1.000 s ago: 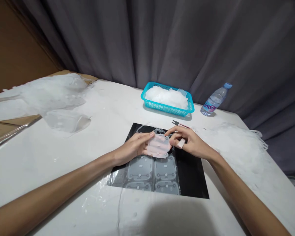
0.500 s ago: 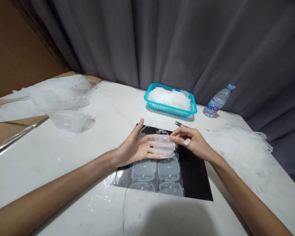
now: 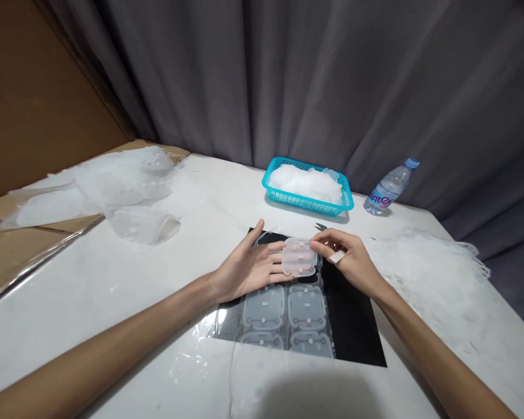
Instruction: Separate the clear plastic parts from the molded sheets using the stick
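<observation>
My right hand [image 3: 347, 256] pinches the upper right corner of a small translucent plastic piece [image 3: 299, 257] with rounded corners and small round bumps. A light strip is wrapped on one of its fingers. My left hand [image 3: 255, 262] lies palm up with fingers spread, behind and under the piece; whether it bears any weight I cannot tell. Below both hands, a clear plastic sheet [image 3: 264, 305] with several similar rounded shapes lies over a black mat [image 3: 353, 320]. Dark pointed snips [image 3: 320, 226] poke out beyond my right hand, the rest hidden.
A turquoise basket [image 3: 308, 205] heaped with white translucent pieces stands at the back, beside a water bottle [image 3: 386, 189]. Clear plastic sheets [image 3: 126, 180] pile up at the left on cardboard [image 3: 48, 235]. A heap of translucent scraps [image 3: 436, 285] covers the table's right side. A grey curtain hangs behind.
The whole view has shifted slightly, so things appear a little lower and further right. The small plastic piece is turned slightly, still pinched by my right hand above the open left palm.
</observation>
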Available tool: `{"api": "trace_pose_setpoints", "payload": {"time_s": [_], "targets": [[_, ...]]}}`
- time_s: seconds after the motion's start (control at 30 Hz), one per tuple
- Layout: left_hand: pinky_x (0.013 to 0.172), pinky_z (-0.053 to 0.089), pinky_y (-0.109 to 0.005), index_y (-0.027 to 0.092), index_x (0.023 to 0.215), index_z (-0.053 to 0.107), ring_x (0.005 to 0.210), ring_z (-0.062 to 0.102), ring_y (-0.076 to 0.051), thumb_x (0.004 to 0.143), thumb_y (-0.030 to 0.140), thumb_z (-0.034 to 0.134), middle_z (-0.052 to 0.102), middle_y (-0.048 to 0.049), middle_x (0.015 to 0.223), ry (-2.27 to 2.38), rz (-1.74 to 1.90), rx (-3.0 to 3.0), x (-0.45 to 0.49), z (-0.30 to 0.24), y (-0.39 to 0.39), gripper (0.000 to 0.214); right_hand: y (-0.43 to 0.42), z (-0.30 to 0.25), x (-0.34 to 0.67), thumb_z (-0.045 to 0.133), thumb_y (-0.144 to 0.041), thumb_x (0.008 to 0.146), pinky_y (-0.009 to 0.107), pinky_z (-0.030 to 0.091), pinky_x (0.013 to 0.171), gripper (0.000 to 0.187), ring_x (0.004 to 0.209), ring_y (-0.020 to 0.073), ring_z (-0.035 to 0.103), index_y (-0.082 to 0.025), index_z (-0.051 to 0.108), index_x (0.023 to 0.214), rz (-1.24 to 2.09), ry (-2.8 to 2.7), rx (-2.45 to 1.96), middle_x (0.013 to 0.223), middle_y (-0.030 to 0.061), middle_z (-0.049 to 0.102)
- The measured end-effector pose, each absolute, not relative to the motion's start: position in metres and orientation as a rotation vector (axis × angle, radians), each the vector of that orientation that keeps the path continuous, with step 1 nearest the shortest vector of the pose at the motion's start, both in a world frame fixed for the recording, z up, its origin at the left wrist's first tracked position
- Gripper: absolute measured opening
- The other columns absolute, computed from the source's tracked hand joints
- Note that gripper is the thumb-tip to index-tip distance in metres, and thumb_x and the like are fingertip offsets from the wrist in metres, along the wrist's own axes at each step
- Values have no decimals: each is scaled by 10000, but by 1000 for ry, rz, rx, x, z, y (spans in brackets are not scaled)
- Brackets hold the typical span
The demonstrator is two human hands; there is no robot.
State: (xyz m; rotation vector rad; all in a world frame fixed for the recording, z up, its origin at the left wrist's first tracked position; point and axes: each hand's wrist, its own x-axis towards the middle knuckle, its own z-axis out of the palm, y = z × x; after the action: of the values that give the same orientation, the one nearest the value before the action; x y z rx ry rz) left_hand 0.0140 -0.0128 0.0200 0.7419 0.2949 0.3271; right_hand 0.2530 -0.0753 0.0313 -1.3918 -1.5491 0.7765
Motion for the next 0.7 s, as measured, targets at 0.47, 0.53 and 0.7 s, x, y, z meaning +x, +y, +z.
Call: {"api": "trace_pose_setpoints", "payload": {"time_s": [0.47,0.53,0.7], "targets": [[1223,351,-512,183,1241,715,1355,600,-328,984,493,656,701,-172,1380,505,537,1366,-10,29,9,407,-49,24,260,638,-514,954,286,435,630,308,660,162,540,-209,684,953,500,-1450,-1391,778,10,652],[1199,371,-548,198,1187,734,1328,615,-342,982,475,664,708,-169,1363,559,527,1514,-24,33,8,352,-26,25,268,604,-562,952,294,442,637,356,662,170,538,-210,654,942,430,-1404,-1396,774,13,633],[1254,192,-693,277,1210,716,1535,358,-397,908,543,739,651,-99,1463,698,322,1910,-49,24,0,403,45,46,299,550,-629,911,327,475,767,424,823,207,579,-210,603,944,225,-1243,-1452,920,60,655]]}}
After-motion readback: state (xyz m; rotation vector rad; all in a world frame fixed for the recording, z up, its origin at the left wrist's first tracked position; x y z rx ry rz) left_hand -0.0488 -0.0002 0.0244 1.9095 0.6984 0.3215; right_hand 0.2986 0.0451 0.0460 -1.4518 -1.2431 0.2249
